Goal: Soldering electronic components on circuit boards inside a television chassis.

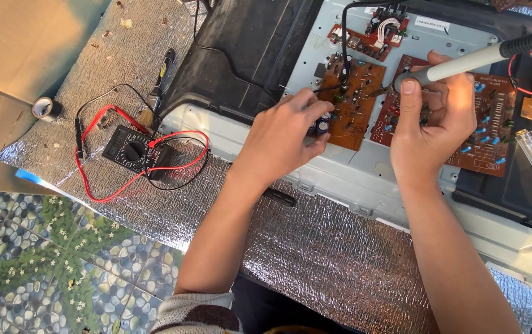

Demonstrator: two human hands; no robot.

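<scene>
Both bare forearms reach forward and converge. Left hand (284,139): palm down, fingers curled, thumb and forefinger pinched in a closed grip. Right hand (433,127): wrist straight, fingers wrapped shut, thumb pressed up along the grip.

The brown circuit board (352,102) looks matt, like resin laminate, studded with shiny metal solder points. The soldering iron (464,62) has a smooth grey handle with black ribbed grip. Beneath lies painted sheet-metal chassis (365,179), satin pale. The foil mat (315,247) is crinkled, quilted and reflective. The multimeter (134,151) is matt black plastic; its leads glossy red.
</scene>
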